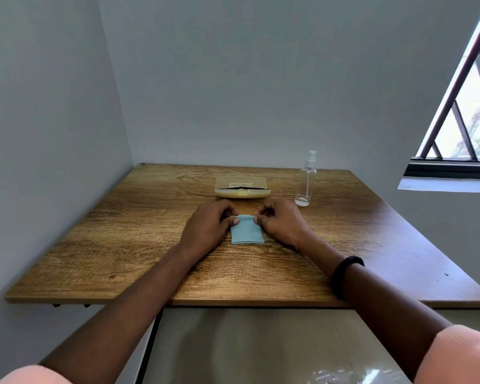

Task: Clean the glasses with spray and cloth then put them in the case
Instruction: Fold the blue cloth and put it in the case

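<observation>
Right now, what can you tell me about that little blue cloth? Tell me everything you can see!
The blue cloth is a small, soft-looking rectangle of light blue fabric with a tiny zigzag edge. It lies mostly flat on the wooden table, near the middle, on the person's side of the tan case. The left hand pinches its far left corner and the right hand pinches its far right corner, so that edge looks slightly bunched.
</observation>
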